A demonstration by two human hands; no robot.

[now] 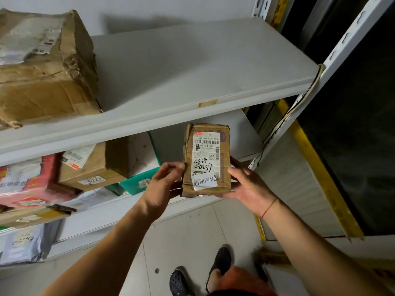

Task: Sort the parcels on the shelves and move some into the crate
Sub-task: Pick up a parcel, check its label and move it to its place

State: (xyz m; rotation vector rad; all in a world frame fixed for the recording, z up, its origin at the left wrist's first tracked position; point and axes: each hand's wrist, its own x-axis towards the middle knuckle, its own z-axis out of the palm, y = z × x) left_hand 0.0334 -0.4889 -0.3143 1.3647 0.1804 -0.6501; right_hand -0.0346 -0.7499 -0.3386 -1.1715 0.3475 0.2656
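Hands are holding a small brown cardboard parcel (207, 160) upright in front of white metal shelves, its long axis running vertically and its labelled face turning toward the camera. Its white shipping label (205, 155) is carrying a barcode, the printed code "642 H468-00 033", handwritten figures "0829" and "0257", and Chinese characters on a strip below. The left hand (164, 182) is gripping the parcel's lower left edge, fingers curled round it. The right hand (245, 184) is cupping the lower right edge, fingers wrapping behind the box, a red thread (269, 207) circling the wrist. The parcel is hovering before the lower shelf's (243, 133) right end. A large crumpled carton (46, 67) is sitting on the upper shelf (192, 67) at left. On the lower shelf, a brown box (94, 167) marked "0227" is lying between a red parcel (34, 182) and a green-and-white box (141, 167).
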